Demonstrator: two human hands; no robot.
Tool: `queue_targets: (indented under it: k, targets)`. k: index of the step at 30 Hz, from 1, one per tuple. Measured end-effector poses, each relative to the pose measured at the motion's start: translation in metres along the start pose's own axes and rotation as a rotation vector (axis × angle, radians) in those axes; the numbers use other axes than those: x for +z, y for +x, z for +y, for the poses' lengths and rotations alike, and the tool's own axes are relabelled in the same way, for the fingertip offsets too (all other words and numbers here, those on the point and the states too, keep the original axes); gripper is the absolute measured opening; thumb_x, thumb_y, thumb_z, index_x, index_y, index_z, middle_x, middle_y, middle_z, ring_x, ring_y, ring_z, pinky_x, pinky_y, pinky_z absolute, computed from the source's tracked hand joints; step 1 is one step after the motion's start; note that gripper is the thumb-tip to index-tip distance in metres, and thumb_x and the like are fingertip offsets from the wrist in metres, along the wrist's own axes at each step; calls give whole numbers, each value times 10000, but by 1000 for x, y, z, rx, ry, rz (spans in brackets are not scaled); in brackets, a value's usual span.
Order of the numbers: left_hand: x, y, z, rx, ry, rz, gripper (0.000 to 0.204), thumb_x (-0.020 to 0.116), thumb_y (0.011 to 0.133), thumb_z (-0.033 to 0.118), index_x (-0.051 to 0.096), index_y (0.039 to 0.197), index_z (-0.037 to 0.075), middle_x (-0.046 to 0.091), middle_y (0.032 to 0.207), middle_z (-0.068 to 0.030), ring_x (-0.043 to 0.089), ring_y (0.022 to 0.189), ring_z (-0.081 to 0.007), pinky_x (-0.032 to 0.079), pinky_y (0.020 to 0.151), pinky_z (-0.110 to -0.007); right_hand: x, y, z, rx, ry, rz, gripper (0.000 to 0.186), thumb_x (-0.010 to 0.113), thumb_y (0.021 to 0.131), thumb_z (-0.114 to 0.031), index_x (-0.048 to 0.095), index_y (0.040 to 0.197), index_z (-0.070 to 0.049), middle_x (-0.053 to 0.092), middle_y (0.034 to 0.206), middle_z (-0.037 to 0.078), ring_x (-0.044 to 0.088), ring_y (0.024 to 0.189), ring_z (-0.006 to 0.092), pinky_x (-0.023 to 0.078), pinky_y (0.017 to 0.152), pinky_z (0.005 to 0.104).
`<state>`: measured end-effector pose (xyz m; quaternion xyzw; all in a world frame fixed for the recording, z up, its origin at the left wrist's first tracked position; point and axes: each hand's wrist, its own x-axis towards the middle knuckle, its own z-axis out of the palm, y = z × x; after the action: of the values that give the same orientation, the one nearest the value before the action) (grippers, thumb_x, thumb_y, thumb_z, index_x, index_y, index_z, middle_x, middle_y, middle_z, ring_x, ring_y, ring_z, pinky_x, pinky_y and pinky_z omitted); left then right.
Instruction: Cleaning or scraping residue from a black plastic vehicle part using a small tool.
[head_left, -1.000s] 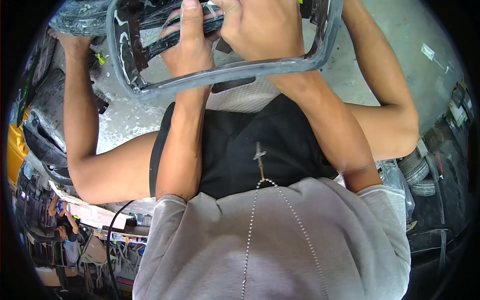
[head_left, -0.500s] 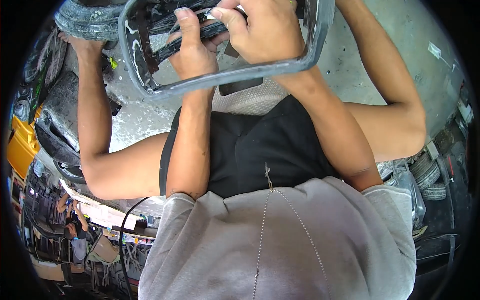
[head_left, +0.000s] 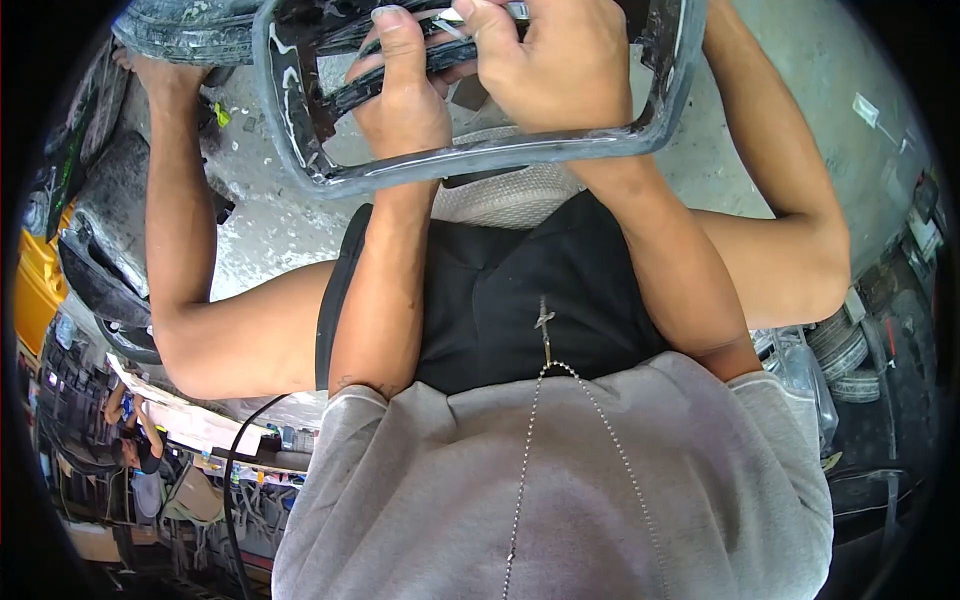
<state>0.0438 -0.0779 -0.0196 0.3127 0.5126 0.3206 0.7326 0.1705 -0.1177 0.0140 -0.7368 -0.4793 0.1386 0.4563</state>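
Note:
A grey frame with rounded corners and a dark, glossy inner side crosses over my wrists at the top of the view. My left hand reaches up through it, fingers wrapped round a black, scuffed crossbar inside the frame, thumb pointing up. Close beside it, my right hand is closed, its thumb pressed against a small pale piece at the bar. A light, thin end also shows at its fingers; what it belongs to is hidden. The frame's far side is cut off.
A dusty black tyre lies at the upper left, beside my foot. Grey, paint-specked floor lies between my legs. Stacked tyres stand at the right, a yellow container at the left. Another person is at the lower left.
The frame and both hands have shifted slightly to the right and upward. Both hands keep their hold. The necklace pendant has swung to show its cross shape.

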Motion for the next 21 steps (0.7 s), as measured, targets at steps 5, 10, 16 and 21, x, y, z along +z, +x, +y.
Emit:
queue_targets:
  k: [5,10,16,21]
  targets:
    - [3,-3,-1,27,-62,13,367,549,1087,372,695,1003,46,699,911,-46,650,778,-106,519,662,-253,0,-1,1,-5,-51,-19,108,639,842,-23,542,794,-27,572,755,184,550,747,417,437,698,498]
    - [7,-4,-1,73,42,49,348,565,1080,364,699,1035,46,698,910,-38,644,779,-105,516,675,-258,12,-6,-4,45,-110,34,110,646,838,-44,544,802,-28,576,785,189,552,791,417,434,723,504]
    - [17,-4,4,258,98,122,349,572,1076,364,678,1023,36,693,891,-46,648,781,-121,520,671,-272,25,2,-11,-67,-147,17,124,645,859,-95,555,799,-33,581,807,184,556,805,400,437,733,500]
    - [6,-1,7,120,63,-53,530,473,1090,463,636,1154,-37,716,1001,-142,727,832,-217,667,732,-398,5,4,-7,22,79,17,63,639,886,-37,619,827,-27,609,773,147,558,734,366,439,712,451]
